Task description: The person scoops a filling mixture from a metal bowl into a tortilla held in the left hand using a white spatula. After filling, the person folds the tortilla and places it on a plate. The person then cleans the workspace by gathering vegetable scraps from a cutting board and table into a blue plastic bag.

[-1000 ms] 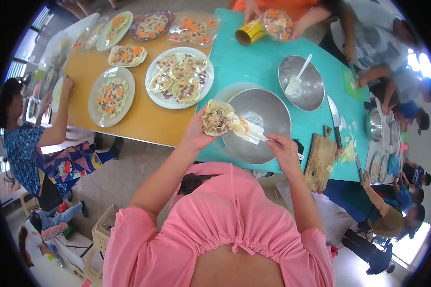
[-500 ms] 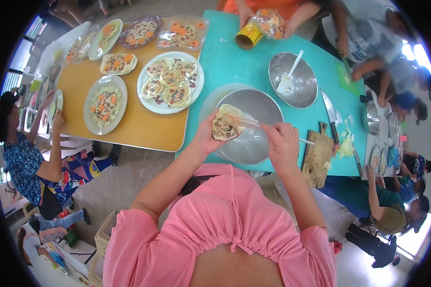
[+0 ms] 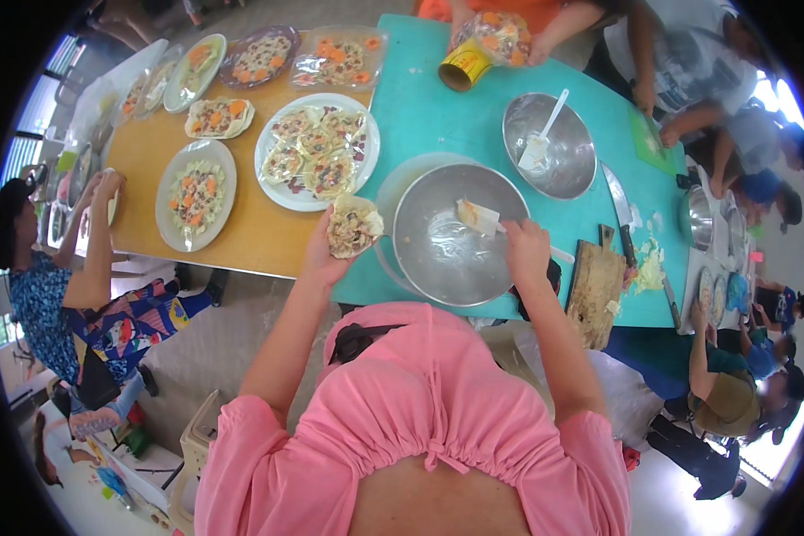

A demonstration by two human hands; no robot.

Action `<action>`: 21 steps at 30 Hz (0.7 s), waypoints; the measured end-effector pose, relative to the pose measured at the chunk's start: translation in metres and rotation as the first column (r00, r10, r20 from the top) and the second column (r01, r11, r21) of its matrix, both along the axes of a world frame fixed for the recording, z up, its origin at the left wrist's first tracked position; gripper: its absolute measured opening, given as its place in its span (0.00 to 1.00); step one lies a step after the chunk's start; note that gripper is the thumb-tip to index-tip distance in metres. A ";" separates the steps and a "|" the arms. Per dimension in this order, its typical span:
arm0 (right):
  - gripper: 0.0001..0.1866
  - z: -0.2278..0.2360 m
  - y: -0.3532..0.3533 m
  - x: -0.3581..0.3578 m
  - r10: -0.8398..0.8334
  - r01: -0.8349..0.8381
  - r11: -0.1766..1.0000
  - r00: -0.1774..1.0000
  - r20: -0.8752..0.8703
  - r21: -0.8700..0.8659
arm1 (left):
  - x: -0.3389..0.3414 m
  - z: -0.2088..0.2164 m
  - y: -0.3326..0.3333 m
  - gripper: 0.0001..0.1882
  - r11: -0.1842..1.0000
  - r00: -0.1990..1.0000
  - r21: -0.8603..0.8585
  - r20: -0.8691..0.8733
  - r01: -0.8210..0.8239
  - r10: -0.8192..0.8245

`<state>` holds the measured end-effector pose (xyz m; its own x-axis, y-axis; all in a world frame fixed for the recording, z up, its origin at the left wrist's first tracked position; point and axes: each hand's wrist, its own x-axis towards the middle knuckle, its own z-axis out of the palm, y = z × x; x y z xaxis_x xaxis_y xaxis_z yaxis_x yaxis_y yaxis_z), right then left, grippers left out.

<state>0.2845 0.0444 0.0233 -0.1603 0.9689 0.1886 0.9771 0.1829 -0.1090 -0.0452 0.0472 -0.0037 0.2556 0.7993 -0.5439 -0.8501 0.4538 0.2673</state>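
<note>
My left hand (image 3: 323, 253) is closed around a pale leaf cup (image 3: 355, 226) filled with a chunky beige mixture with darker bits. It is held just left of a large steel mixing bowl (image 3: 420, 261), near the edge of a white plate. My right hand (image 3: 528, 249) grips a white spatula (image 3: 482, 219) by its handle, with the blade over the bowl and a lump of mixture at its tip. Only smears of white residue show inside the bowl.
A white plate (image 3: 263, 171) of filled leaf cups and an oval plate (image 3: 166, 198) of shredded food stand left. On the right lie a second steel bowl (image 3: 572, 170), a knife (image 3: 618, 204), a wooden board (image 3: 593, 290) and cabbage scraps (image 3: 652, 268). Opposite, someone handles a wrapped plate beside a yellow can (image 3: 464, 68).
My left hand has carried the leaf cup left, away from over the bowl. The spatula has left the cup; its blade is now over the bowl.
</note>
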 end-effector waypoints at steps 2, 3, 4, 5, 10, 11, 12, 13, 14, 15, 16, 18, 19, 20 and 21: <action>0.11 -0.020 0.006 -0.003 0.032 -0.032 0.998 0.999 -0.015 0.046 | -0.006 -0.010 -0.011 0.23 1.000 1.000 -0.005 0.008 0.013 -0.013; 0.12 -0.027 0.007 -0.006 0.046 -0.045 0.997 0.999 -0.018 0.070 | -0.007 -0.015 -0.014 0.23 1.000 1.000 -0.007 0.015 0.023 -0.023; 0.12 -0.034 0.005 -0.008 0.074 -0.071 0.996 0.996 -0.050 0.058 | -0.005 -0.020 -0.018 0.22 0.999 0.999 -0.036 0.040 0.027 -0.025; 0.12 -0.038 0.004 -0.014 0.109 -0.105 0.993 0.990 -0.085 0.047 | -0.003 -0.025 -0.024 0.22 0.997 0.998 -0.067 0.063 0.024 -0.020; 0.11 -0.030 -0.016 -0.035 0.094 -0.149 0.976 0.946 -0.309 -0.159 | 0.010 -0.045 -0.033 0.22 0.988 0.994 -0.142 0.097 0.055 -0.041; 0.10 -0.028 -0.020 -0.037 0.072 -0.155 0.967 0.929 -0.363 -0.204 | 0.013 -0.043 -0.033 0.22 0.986 0.993 -0.155 0.113 0.062 -0.045; 0.10 -0.026 -0.023 -0.039 0.047 -0.163 0.955 0.909 -0.415 -0.248 | 0.015 -0.041 -0.033 0.22 0.983 0.990 -0.168 0.128 0.071 -0.049; 0.10 -0.022 -0.026 -0.040 0.019 -0.158 0.946 0.900 -0.435 -0.285 | 0.017 -0.041 -0.034 0.22 0.984 0.990 -0.164 0.131 0.075 -0.054; 0.11 -0.017 -0.029 -0.042 -0.010 -0.153 0.935 0.890 -0.456 -0.319 | 0.018 -0.041 -0.034 0.22 0.984 0.989 -0.160 0.132 0.080 -0.059; 0.11 -0.013 -0.030 -0.044 -0.039 -0.149 0.923 0.879 -0.474 -0.354 | 0.019 -0.041 -0.034 0.22 0.984 0.989 -0.155 0.133 0.085 -0.064; 0.11 -0.011 -0.030 -0.045 -0.063 -0.154 0.908 0.870 -0.489 -0.390 | 0.019 -0.041 -0.035 0.22 0.983 0.989 -0.162 0.134 0.087 -0.065; 0.10 -0.007 -0.030 -0.046 -0.116 -0.158 0.873 0.851 -0.513 -0.461 | 0.020 -0.038 -0.034 0.22 0.980 0.988 -0.176 0.139 0.098 -0.074; 0.10 -0.007 -0.031 -0.046 -0.157 -0.159 0.859 0.823 -0.547 -0.486 | 0.020 -0.036 -0.034 0.22 0.978 0.987 -0.180 0.137 0.104 -0.080; 0.10 -0.007 -0.030 -0.046 -0.195 -0.163 0.846 0.791 -0.580 -0.508 | 0.020 -0.034 -0.033 0.23 0.977 0.988 -0.182 0.133 0.108 -0.084; 0.10 -0.007 -0.030 -0.046 -0.234 -0.169 0.832 0.757 -0.610 -0.529 | 0.020 -0.032 -0.033 0.23 0.977 0.988 -0.185 0.128 0.111 -0.088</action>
